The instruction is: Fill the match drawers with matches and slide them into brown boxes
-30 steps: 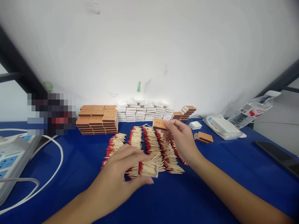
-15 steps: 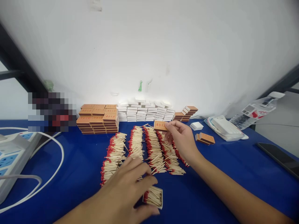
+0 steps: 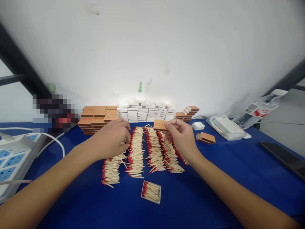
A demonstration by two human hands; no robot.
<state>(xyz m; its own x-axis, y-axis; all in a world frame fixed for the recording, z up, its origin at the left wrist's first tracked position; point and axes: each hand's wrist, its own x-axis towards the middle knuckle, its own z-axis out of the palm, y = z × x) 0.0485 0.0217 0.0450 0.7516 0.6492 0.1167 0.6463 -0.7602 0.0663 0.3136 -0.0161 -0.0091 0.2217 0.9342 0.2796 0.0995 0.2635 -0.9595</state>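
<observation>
My right hand (image 3: 182,136) pinches an orange matchbox sleeve (image 3: 159,124) between thumb and fingers, held above the far end of the match rows. Over the leftmost row of matches (image 3: 111,171) hovers my left hand (image 3: 114,138), its fingers bent with a small gap between thumb and forefinger; nothing shows in it. Several more rows of red-tipped matches (image 3: 137,152) lie side by side to its right. Nearer to me, a white matchbox tray (image 3: 160,194) filled with matches rests flat on the blue table (image 3: 186,200), untouched by either hand.
Stacked orange matchboxes (image 3: 95,121) stand at the back left, beside piled white trays (image 3: 143,115). Orange boxes (image 3: 206,137), a white tray (image 3: 198,126), white packets (image 3: 227,127), a plastic bottle (image 3: 259,109) and a phone (image 3: 283,157) are rightward. A power strip (image 3: 14,162) with cables lies left.
My left hand has moved from the filled tray forward and left to the leftmost match row, leaving the tray in full view. My right hand keeps holding the sleeve in nearly the same place.
</observation>
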